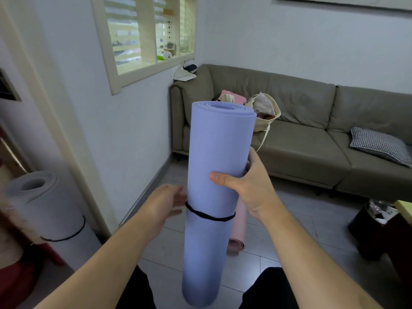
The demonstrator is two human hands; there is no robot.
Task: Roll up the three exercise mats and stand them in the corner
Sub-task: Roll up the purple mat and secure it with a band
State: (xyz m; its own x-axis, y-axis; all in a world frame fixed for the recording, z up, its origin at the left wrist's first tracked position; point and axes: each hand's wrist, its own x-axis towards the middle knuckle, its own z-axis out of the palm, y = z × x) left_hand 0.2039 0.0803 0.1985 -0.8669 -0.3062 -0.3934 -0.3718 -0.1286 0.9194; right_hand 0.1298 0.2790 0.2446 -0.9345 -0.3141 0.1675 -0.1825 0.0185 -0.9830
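- We grip the rolled purple mat [219, 175] upright with our right hand [249, 186], thumb across its front; it hangs above the floor [289, 230], near the sofa's [301, 130] left end.
- Our left hand [166, 202] touches it at the black band [209, 216], fingers loose; a one-handed grip could let it slide.
- The pink mat [239, 230] behind may trip us.
- The grey mat [49, 206] stands at the left wall; bumping it could topple it.

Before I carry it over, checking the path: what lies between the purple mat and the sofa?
Head view: behind the purple mat, a pink rolled mat lies on bare floor before the sofa.
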